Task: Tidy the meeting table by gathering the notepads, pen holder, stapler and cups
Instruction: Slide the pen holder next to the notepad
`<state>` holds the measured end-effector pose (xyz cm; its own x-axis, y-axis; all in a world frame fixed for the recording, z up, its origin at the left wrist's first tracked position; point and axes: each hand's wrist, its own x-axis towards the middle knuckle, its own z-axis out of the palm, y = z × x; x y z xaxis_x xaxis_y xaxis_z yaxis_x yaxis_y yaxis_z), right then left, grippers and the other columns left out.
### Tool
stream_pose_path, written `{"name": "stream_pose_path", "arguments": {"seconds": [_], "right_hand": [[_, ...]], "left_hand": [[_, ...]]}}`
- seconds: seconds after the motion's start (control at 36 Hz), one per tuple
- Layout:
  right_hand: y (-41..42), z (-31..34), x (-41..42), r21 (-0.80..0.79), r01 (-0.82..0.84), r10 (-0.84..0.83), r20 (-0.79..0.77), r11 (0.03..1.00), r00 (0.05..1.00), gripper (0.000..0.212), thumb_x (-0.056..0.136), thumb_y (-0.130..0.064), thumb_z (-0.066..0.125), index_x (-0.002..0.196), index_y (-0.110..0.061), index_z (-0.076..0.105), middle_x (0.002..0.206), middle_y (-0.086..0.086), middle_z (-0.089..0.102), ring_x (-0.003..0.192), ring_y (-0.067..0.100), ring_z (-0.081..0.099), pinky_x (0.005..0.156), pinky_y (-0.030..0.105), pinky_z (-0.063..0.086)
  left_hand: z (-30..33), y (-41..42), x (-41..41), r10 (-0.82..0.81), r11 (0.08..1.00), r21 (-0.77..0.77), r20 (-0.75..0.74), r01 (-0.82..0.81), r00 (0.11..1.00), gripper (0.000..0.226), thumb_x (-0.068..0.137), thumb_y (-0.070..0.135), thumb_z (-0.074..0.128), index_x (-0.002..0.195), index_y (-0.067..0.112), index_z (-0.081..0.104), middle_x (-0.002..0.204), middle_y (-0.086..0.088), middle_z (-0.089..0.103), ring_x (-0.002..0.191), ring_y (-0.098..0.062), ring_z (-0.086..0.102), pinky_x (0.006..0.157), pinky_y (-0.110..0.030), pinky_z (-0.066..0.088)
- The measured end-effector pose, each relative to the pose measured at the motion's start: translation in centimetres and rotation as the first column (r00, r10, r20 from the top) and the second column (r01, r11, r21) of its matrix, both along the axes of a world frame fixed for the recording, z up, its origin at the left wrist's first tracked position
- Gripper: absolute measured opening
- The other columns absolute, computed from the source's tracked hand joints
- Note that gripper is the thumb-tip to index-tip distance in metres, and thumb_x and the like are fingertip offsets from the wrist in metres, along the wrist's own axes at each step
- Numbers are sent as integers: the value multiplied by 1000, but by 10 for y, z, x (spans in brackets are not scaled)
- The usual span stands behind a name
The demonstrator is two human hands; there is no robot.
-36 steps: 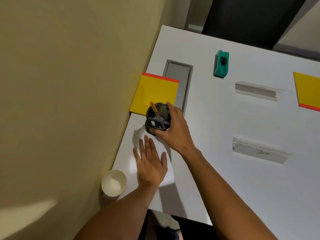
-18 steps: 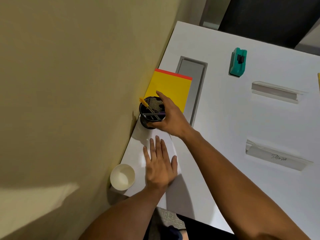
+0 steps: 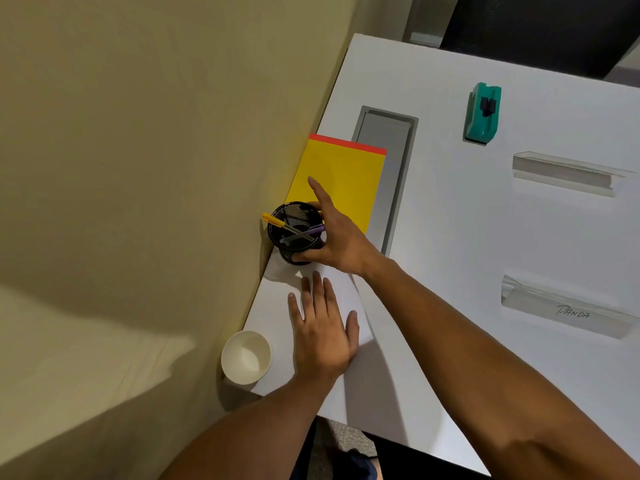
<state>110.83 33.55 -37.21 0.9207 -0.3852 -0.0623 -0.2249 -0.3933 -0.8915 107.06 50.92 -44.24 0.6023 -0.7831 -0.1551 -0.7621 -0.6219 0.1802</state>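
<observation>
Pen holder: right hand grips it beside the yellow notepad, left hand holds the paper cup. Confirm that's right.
Not quite. In the head view the left hand lies flat on the table, apart from the cup. The right hand does grip the pen holder beside the notepad.

On the white meeting table [image 3: 450,237], the black mesh pen holder [image 3: 294,233] stands at the left edge, touching the yellow notepad [image 3: 341,178] at its twelve o'clock. A grey recessed cable tray [image 3: 391,150] lies at the notepad's three o'clock. The teal stapler [image 3: 482,114] sits at two o'clock, well apart. The white paper cup [image 3: 246,357] stands at six o'clock, perhaps overhanging the edge.
</observation>
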Motion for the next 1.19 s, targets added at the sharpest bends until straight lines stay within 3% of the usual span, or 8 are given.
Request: {"name": "stream_pose_path", "arguments": {"seconds": [0.08, 0.22, 0.39, 0.47, 0.67, 0.83, 1.03, 1.19], "right_hand": [[-1, -2, 0, 13, 0, 0, -8, 1000, 1000, 134, 68, -33, 93, 157, -46, -6, 152, 9, 45, 98, -14, 64, 82, -4, 40], [1, -2, -7, -24, 67, -69, -72, 997, 995, 131, 73, -30, 91, 159, -38, -8, 159, 10, 36, 140, 27, 47, 105, 31, 38], [6, -1, -32, -59, 113, -120, -128, 992, 985, 128, 77, -28, 88, 159, -39, -11, 155, 11, 40, 136, 25, 49, 89, 16, 45], [11, 5, -49, -75, 127, -138, -156, 989, 978, 120, 83, -32, 83, 158, -42, -11, 156, 8, 40, 122, 23, 59, 93, 26, 47], [20, 27, -99, -118, 183, -205, -207, 976, 957, 102, 93, -38, 71, 161, -31, -4, 158, 10, 37, 139, 26, 45, 110, 40, 43], [35, 45, -146, -154, 270, -299, -224, 951, 927, 94, 95, -42, 65, 161, -31, 0, 158, 8, 36, 140, 21, 43, 104, 25, 34], [50, 73, -201, -215, 353, -403, -269, 910, 875, 90, 96, -38, 65, 161, -33, 4, 158, 6, 34, 141, 21, 41, 107, 28, 34], [68, 113, -248, -323, 278, -387, -349, 905, 853, 84, 99, -36, 61, 160, -39, 3, 160, -4, 26, 131, 21, 49, 103, 37, 48]], "left_hand": [[0, -1, 1, 3, 1000, 8, 1, -3, 1000, 81, 98, 62, 22, 158, 7, 20, 166, -16, 19, 154, -37, 14, 120, -61, 13], [1, -1, 1, 6, 1000, 8, -2, -6, 1000, 82, 98, 63, 20, 159, 8, 18, 166, -17, 16, 154, -37, 11, 119, -61, 13], [1, 0, 1, 1, 1000, 13, 9, -1, 1000, 82, 98, 61, 17, 158, 5, 17, 165, -19, 18, 154, -39, 12, 119, -61, 14], [-1, 0, 2, -6, 999, 33, 15, 6, 1000, 83, 98, 61, 14, 158, 4, 17, 166, -20, 16, 154, -39, 9, 119, -62, 12], [-1, 0, 5, -27, 998, 64, 10, 26, 1000, 82, 98, 59, 10, 157, 3, 16, 167, -20, 8, 154, -40, 6, 119, -63, 10], [14, 2, 3, -25, 991, 129, -23, 28, 999, 81, 98, 58, 16, 158, 4, 20, 167, -19, 11, 154, -40, 8, 122, -60, 11], [30, 14, 6, -155, 984, 77, -84, 162, 984, 85, 96, 60, 36, 159, 9, 11, 166, -13, 19, 153, -36, 19, 122, -52, 22], [51, 16, -10, -237, 968, 57, -129, 246, 963, 86, 94, 66, 34, 160, 15, 11, 167, -8, 17, 154, -32, 15, 122, -53, 9]]}}
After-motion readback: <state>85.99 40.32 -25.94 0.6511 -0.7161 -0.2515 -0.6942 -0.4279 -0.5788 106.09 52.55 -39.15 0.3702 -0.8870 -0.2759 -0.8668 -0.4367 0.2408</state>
